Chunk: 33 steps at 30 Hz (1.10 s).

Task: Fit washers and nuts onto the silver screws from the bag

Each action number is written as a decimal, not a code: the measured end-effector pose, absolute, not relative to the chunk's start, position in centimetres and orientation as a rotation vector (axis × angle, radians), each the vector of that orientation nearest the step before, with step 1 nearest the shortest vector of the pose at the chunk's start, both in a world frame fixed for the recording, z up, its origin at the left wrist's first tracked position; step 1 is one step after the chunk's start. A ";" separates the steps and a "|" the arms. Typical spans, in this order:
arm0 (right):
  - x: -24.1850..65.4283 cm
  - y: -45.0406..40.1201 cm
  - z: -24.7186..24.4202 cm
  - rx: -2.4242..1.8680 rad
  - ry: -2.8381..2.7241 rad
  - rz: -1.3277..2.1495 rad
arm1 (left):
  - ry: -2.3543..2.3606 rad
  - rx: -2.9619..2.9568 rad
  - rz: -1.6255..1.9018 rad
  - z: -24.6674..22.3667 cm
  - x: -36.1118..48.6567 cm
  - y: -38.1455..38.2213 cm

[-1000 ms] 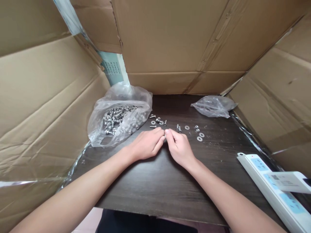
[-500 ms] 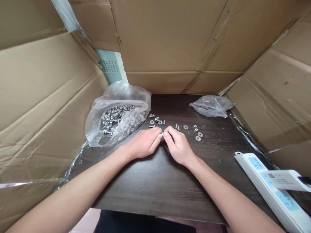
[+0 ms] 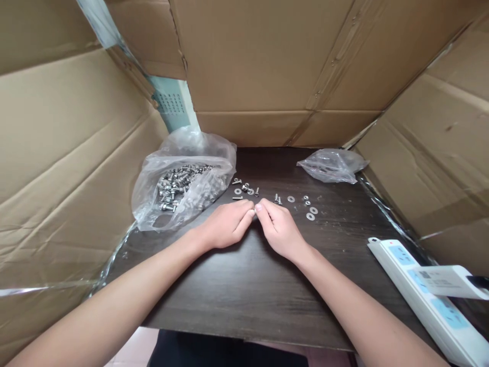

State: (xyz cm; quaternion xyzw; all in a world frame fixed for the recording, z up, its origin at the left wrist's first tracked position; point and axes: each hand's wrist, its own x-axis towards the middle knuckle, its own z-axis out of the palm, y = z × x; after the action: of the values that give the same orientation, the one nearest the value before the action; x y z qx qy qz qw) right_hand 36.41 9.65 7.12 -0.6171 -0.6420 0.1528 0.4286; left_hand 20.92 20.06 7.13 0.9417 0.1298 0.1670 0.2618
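My left hand (image 3: 232, 222) and my right hand (image 3: 278, 224) meet fingertip to fingertip over the dark table (image 3: 244, 285). Both are closed in a pinch around something small and shiny, mostly hidden by the fingers. Just beyond them lie loose bolts, among them a bolt (image 3: 256, 192), with a washer (image 3: 237, 191) to the left. Right of my right hand are another washer (image 3: 291, 199), small nuts (image 3: 306, 198) and two more washers, one being a flat washer (image 3: 310, 216). A clear plastic bag (image 3: 153, 171) full of metal bolts (image 3: 179, 183) stands beyond my left hand.
A second plastic bag (image 3: 332, 165) lies at the back right. Along the right edge runs a white power strip (image 3: 424, 300) with a tag (image 3: 445, 280) over it. Cardboard walls (image 3: 267, 61) enclose the table at the left, back and right.
The view has shifted very slightly. My fingertips have moved a little at the pinch, and both hands stay in nearly the same place.
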 end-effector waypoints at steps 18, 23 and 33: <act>36.5 9.4 6.9 -1.441 -1.655 0.181 | 0.345 2.471 0.545 6.9 20.8 21.0; 36.6 9.3 6.9 -1.439 -1.627 0.121 | 0.346 2.425 0.568 6.9 20.8 21.1; 36.4 9.4 7.3 -1.355 -1.568 0.061 | 0.353 2.426 0.546 7.0 20.8 21.0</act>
State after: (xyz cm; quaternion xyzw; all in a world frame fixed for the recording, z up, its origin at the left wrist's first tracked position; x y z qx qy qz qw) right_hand 36.37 9.37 7.32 -0.5625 -0.6511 0.0255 0.5090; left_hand 20.83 21.04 6.95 0.9184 0.1335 0.2068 0.3098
